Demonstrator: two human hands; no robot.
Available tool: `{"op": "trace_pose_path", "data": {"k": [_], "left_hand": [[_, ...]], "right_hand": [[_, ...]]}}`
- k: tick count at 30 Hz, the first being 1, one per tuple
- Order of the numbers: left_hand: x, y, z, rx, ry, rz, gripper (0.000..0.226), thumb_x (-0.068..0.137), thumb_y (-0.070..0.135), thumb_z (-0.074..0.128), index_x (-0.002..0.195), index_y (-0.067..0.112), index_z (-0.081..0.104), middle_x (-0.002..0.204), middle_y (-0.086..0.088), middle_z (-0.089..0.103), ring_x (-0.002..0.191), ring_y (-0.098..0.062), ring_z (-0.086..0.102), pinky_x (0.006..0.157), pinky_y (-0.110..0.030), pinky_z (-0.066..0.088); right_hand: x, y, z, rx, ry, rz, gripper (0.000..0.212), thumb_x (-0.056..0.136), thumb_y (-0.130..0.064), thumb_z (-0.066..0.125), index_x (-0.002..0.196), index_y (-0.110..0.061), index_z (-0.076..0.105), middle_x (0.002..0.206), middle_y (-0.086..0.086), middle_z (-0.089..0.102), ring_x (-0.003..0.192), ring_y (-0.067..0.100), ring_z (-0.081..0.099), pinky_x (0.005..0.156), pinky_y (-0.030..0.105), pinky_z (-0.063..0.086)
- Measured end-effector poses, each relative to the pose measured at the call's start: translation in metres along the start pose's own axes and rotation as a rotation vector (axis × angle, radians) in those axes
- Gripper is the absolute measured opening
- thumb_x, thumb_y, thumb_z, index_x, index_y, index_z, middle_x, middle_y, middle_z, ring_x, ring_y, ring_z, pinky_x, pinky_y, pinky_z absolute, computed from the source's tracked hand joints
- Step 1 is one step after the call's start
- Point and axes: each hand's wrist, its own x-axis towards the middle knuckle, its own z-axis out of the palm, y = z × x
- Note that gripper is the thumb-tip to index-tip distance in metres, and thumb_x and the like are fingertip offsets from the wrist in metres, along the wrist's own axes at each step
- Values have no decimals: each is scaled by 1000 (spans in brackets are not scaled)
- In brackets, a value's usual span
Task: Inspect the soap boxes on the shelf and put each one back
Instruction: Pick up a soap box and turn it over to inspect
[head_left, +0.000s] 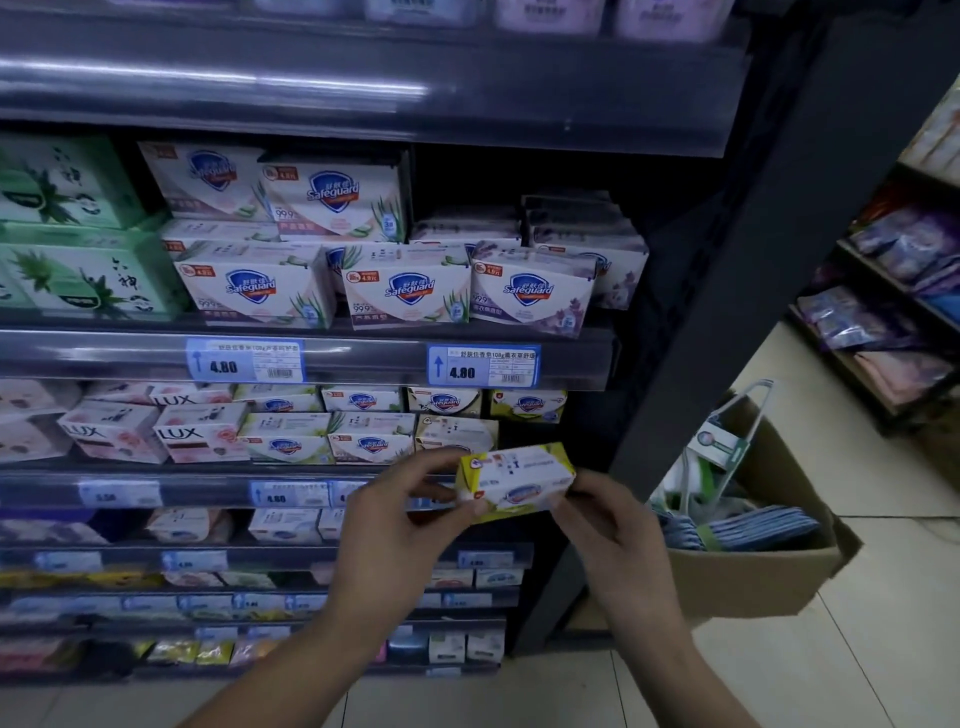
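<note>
From the head view, both hands are holding one yellow-and-white soap box (514, 480) out in front of the shelf (208, 486). The left hand (400, 525) is pinching the box's left end between thumb and fingertips. The right hand (608, 525) is gripping the right end, with its fingers curling under the lower edge. So each grip is closed on the box, one at each end. This leaves the printed front and top faces uncovered, probably so the label can be read and the box turned over. The box is tilting slightly, its top face angled up toward the camera.

Just above and behind the grip, the row of soap boxes (371, 441) is ending short of the shelf's right side. This dark gap looks like the slot the box belongs in. Higher above the grip, a price tag (483, 364) is hanging on the next shelf's rail. To the right of the grip and lower, a cardboard carton (753, 566) is sitting on the floor, well apart. I judge the inspection to be under way, with the return not yet begun.
</note>
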Motion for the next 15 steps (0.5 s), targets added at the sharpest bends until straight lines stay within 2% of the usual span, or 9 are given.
{"op": "trace_pose_path", "data": {"k": [3,6,8,10,12,15], "left_hand": [[14,-8,19,155,-39,69,40,83,28,84,119,38,71,106,23,64,96,4,65,79,-7,51],[42,-7,32,304,-82,148,42,82,26,85,121,26,72,102,12,72,90,-3,68,83,-19,57],[64,-6,39,403,-85,199,42,81,27,84,121,25,72,103,6,77,91,-10,72,84,-29,59],[84,-8,45,511,-96,266,45,82,31,82,125,26,70,105,3,78,92,-15,73,83,-33,60],[101,-14,50,630,-116,321,48,81,37,81,127,26,71,111,0,78,103,-21,71,90,-36,57],[117,-26,53,787,-134,345,44,75,40,85,116,24,77,114,-3,77,115,-28,65,93,-38,49]], "right_hand": [[-3,15,1,5,61,92,21,94,-12,71,104,-31,75,110,0,75,101,10,71,84,30,52],[1,15,0,37,143,129,28,93,-12,70,117,-27,70,112,-11,75,109,5,68,85,26,51],[6,12,0,56,168,106,37,86,-22,69,123,-27,65,113,-19,72,110,-5,65,89,23,51],[12,12,2,55,165,102,46,82,-27,66,128,-30,61,119,-22,69,115,-8,62,93,24,50],[19,15,5,60,143,137,47,85,-23,65,130,-36,59,123,-26,66,120,-5,59,99,30,49],[28,18,10,19,65,220,49,85,-23,64,118,-59,57,113,-42,64,119,-8,56,98,29,46]]}}
